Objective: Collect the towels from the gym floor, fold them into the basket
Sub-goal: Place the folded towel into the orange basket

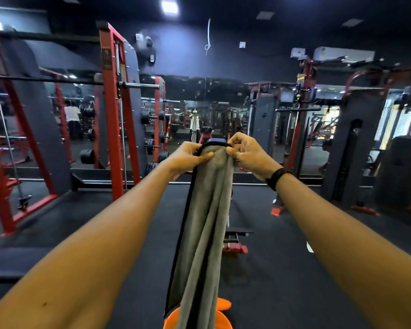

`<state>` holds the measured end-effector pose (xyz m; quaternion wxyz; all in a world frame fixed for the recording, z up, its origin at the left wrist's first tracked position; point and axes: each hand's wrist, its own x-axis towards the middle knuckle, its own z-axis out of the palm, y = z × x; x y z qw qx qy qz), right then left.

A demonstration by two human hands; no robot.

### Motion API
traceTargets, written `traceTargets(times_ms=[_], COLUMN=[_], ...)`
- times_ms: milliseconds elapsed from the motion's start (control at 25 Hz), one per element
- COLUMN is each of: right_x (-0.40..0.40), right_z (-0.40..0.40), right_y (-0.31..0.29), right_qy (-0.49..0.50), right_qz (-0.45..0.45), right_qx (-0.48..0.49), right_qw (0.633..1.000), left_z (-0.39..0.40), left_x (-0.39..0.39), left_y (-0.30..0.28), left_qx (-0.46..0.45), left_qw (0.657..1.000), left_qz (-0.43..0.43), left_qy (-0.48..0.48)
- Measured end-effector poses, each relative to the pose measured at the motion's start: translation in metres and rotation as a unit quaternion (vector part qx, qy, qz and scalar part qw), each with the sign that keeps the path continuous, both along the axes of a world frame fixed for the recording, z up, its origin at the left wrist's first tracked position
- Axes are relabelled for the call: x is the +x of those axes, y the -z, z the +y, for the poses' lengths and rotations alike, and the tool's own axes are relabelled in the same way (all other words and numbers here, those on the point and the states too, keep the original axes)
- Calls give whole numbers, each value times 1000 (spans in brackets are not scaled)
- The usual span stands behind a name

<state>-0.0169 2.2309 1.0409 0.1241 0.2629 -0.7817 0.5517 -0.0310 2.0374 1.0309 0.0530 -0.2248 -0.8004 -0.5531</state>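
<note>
A grey towel (205, 222) with a black edge hangs straight down in front of me at arm's length. My left hand (188, 157) pinches its top edge on the left. My right hand (249, 155) pinches the same edge on the right, close beside the left. A black band sits on my right wrist. The towel's lower end drops over an orange basket (173, 318) at the bottom centre, and most of the basket is hidden behind the cloth.
A bench (235, 236) with a red base stands on the dark floor just behind the towel. A red rack (114, 115) with weight plates rises at the left, red cable machines (301, 129) at the right, and a mirror wall (199, 115) lies ahead.
</note>
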Motion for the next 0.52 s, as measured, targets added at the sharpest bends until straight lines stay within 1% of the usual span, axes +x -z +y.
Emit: traceTargets(times_ms=[40, 160, 240, 280, 360, 440, 480, 520], right_x=[-7, -19, -29, -36, -50, -62, -66, -68], right_z=[0, -5, -18, -24, -35, -43, -46, -49], right_y=[0, -3, -3, -3, -2, -5, -7, -10], right_qy=[7, -1, 1, 12, 46, 94, 124, 154], right_qz=[6, -9, -18, -8, 53, 116, 144, 159], right_qx=[8, 27, 81, 111, 151, 172, 173, 163], right_qw=[1000, 1000, 997, 994, 986, 974, 966, 961], left_z=[-2, -8, -11, -14, -23, -35, -40, -44], left_x=[-11, -36, -46, -49, -55, -64, -69, -75], left_y=[-2, -5, -6, -6, -6, 0, 6, 13], left_qx=[5, -67, -87, -88, -84, -57, -45, -55], left_qw=[999, 989, 982, 981, 984, 990, 992, 992], left_qz=[23, 101, 126, 128, 119, 110, 105, 104], left_qy=[-21, -88, -112, -117, -106, -71, -58, -54])
